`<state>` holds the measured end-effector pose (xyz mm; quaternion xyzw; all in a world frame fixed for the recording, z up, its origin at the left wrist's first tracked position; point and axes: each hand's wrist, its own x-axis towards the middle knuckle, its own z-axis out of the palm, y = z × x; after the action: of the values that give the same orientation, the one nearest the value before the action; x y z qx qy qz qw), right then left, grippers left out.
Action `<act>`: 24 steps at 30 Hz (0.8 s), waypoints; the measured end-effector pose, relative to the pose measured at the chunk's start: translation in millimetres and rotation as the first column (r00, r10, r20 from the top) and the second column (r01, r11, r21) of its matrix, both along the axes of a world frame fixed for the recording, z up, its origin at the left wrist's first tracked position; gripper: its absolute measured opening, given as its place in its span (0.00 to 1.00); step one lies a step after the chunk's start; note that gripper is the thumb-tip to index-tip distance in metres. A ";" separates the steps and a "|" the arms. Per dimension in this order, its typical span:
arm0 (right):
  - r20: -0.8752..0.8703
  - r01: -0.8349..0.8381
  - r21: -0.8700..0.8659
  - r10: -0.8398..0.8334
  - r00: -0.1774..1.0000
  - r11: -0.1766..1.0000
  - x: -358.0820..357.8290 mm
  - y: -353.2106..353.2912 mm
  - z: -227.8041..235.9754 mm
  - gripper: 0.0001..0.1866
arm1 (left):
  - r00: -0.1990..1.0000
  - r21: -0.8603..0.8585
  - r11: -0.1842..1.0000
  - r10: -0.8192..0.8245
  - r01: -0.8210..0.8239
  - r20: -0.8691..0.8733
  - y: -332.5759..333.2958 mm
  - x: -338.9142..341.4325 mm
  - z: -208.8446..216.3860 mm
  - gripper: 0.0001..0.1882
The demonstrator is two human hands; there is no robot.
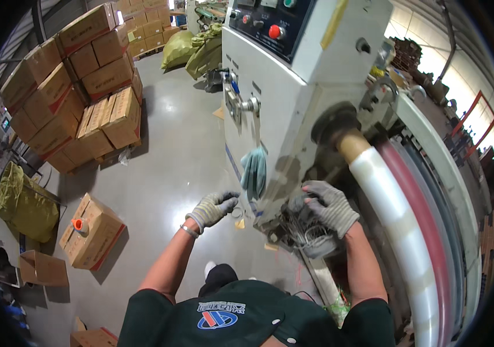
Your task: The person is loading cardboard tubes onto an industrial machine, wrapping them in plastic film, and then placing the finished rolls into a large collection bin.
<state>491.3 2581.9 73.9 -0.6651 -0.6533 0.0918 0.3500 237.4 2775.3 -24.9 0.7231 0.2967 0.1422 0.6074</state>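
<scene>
My left hand (pixel 215 210), in a grey striped work glove with bare fingertips, hangs in the air left of the tall machine (pixel 281 110). Its fingers reach forward, loosely bent and apart, with nothing seen in them. At the machine's lower corner, my right hand (pixel 334 209) in a matching glove is just over a dark motor-like part wrapped in a grey tangle (pixel 310 234). Thumb and fingers are spread, and I cannot tell if they touch the tangle. Between the hands, a teal cloth (pixel 253 173) hangs on the machine's side. Right of my right hand runs a roll of white film (pixel 389 196).
A red roller (pixel 412 202) and a pale curved frame (pixel 441 156) lie beyond the film. Stacked cartons (pixel 93 81) fill the left back. Closer stands a carton (pixel 99 234) with an orange-topped tape roll (pixel 80 226). The control panel (pixel 270 26) has a red button.
</scene>
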 end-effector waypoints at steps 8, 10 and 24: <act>0.068 -0.019 -0.025 0.020 0.997 1.000 -16.1 206.3 -6.4 0.19 | 0.872 0.309 0.851 0.292 -0.424 0.392 225.5 121.5 29.2 0.23; 0.072 0.029 0.004 -0.030 0.997 1.000 -11.8 256.4 -6.1 0.20 | 0.828 0.462 0.723 0.276 -0.513 0.488 271.7 155.5 34.6 0.26; -0.167 0.360 -0.198 -0.394 0.904 0.912 9.8 426.6 -32.7 0.12 | 0.808 0.620 0.634 0.013 -0.462 0.589 356.2 191.2 32.7 0.21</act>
<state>501.1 3008.4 41.2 -0.7925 -0.4630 0.1428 0.3704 428.6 3131.5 7.8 0.7876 0.1292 0.5268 0.2924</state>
